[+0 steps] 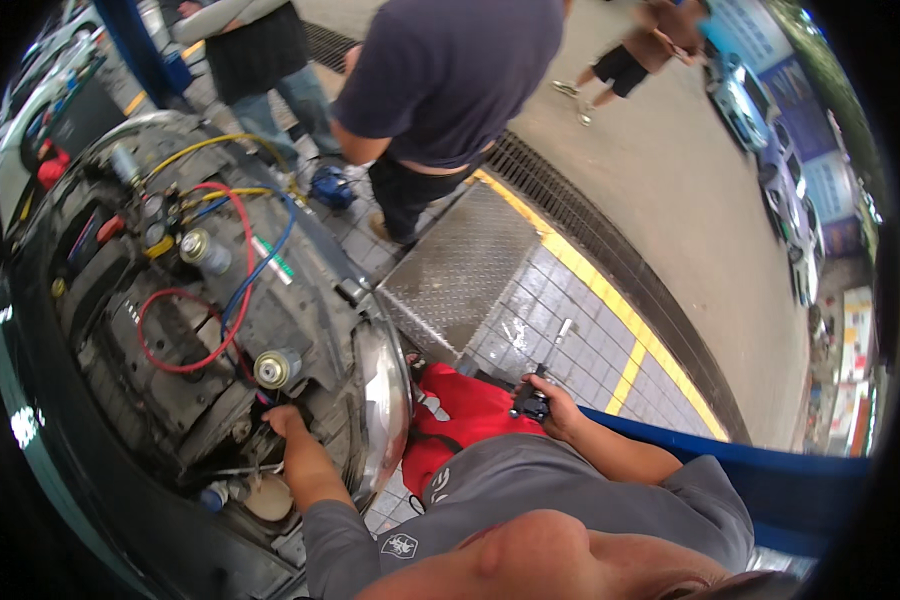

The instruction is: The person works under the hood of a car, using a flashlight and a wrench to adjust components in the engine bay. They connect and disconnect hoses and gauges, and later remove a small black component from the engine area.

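Observation:
My left hand [286,420] reaches down into the open engine bay [185,400] of a car, fingers curled in beside a small can [274,369] with a metal top. A dark bit with a bluish edge shows at the fingertips, but what they hold is too small to make out. Near the front of my body, my right hand [562,408] is wrapped round a black tool [532,402] with a slim metal shaft. Its exact kind does not show. A clear headlight [381,415] lies between my two arms.
Red [210,360], blue and yellow hoses run from a gauge set [157,218] across the engine bay. Another can [198,246] lies behind. A person in a dark shirt [450,80] stands near a metal plate [465,270]. A blue beam [730,465] is at my right.

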{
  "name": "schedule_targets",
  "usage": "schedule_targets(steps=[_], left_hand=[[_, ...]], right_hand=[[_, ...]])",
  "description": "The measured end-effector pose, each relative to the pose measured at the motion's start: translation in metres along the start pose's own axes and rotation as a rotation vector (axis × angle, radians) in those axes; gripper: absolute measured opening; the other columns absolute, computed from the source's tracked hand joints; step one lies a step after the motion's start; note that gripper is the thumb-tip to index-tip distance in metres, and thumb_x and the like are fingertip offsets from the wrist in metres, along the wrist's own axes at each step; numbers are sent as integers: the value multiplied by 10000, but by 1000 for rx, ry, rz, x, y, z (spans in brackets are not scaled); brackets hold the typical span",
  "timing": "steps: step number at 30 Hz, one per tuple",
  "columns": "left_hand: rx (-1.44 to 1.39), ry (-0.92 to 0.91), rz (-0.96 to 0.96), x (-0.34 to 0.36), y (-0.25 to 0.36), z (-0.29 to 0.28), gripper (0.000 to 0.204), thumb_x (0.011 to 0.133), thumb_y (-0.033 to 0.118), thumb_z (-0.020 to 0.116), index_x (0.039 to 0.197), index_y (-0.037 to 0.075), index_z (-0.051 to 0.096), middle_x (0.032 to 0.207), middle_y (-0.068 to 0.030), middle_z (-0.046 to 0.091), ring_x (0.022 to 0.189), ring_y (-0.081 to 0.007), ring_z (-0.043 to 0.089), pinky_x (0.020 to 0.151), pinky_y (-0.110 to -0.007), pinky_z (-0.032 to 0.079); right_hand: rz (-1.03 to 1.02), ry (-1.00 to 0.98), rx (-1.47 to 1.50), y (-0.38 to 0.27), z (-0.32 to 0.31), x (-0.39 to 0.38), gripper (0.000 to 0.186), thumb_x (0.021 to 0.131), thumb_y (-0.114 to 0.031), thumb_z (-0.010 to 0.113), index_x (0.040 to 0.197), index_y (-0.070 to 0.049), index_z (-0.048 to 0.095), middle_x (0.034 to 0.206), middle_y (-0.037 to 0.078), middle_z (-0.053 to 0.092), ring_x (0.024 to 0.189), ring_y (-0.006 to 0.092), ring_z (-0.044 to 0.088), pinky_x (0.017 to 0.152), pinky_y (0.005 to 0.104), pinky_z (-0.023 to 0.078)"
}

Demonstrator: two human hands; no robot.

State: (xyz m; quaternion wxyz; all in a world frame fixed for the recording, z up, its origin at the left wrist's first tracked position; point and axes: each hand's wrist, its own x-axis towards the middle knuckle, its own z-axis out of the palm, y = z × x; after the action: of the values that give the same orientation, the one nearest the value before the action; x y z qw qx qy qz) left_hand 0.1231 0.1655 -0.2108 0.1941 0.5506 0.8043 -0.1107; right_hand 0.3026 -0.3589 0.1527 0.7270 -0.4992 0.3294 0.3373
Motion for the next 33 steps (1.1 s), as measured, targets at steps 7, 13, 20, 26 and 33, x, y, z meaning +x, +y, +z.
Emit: schedule_targets(steps=[7,13,20,26,33], left_hand=[[-3,-6,81,-19,2,-44,678,950,168,604,1478,-61,245,1193,-272,672,1080,-422,682,870,-508,588],[-124,31,119,-47,-2,-59,674,835,227,720,1424,25,461,1193,-266,676,1085,-447,657,903,-514,545],[-141,-126,199,-12,-14,-67,441,822,343,679,1158,63,621,1174,-223,684,1064,-454,641,910,-517,512],[-140,-186,343,-43,-11,-98,505,839,346,713,1213,47,557,1122,-228,693,1083,-438,641,894,-515,510],[-170,-31,534,-89,-14,-158,391,858,253,690,1150,37,547,1009,-200,695,986,-415,659,842,-502,505]], right_hand=[[40,-98,-92,-15,28,25,335,963,-283,681,1174,-35,602,1040,135,694,1011,285,694,865,431,587],[55,-136,-136,-33,47,29,353,966,-276,676,1196,-29,573,1048,141,685,1021,299,687,862,440,592],[76,-199,-167,-32,54,48,310,975,-256,655,1174,-29,581,1036,143,684,1004,294,688,865,441,591],[155,-216,-157,-26,61,56,308,986,-273,624,1185,-40,587,1058,143,689,1035,296,681,929,441,562],[174,-301,-189,-24,87,68,298,973,-234,653,1195,-50,580,1092,152,696,1048,299,692,907,434,580]])
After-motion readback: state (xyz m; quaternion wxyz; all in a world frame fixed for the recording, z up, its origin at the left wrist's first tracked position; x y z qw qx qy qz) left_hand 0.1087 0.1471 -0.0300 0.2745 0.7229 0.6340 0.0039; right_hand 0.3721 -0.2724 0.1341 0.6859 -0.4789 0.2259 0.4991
